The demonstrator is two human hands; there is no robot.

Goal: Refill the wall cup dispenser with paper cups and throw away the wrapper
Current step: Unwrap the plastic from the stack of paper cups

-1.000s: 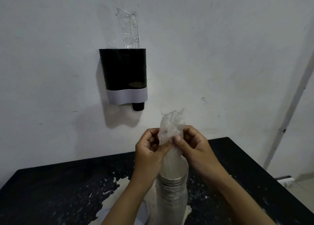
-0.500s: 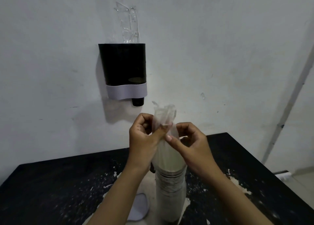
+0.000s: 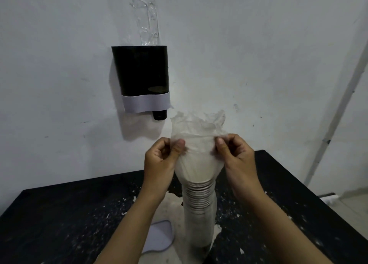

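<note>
A tall stack of paper cups [image 3: 199, 208] stands upright on the black table [image 3: 59, 214], sheathed in a clear plastic wrapper [image 3: 197, 136]. My left hand [image 3: 161, 160] pinches the wrapper's top at its left side. My right hand [image 3: 237, 156] pinches the right side, and the wrapper's mouth is spread wide between them. The dark wall cup dispenser [image 3: 141, 72] with a white band hangs up and to the left. One dark cup [image 3: 159, 114] pokes out of its bottom.
A white dispenser lid [image 3: 159, 237] lies on the table left of the stack. Torn clear plastic [image 3: 147, 22] sticks up the wall above the dispenser. The tabletop is chipped with pale patches. A pale pipe [image 3: 338, 96] runs down the wall at the right.
My hands have pulled apart, stretching the bunched wrapper top open into a wide mouth. The view has dropped slightly, with the dispenser sitting higher in frame.
</note>
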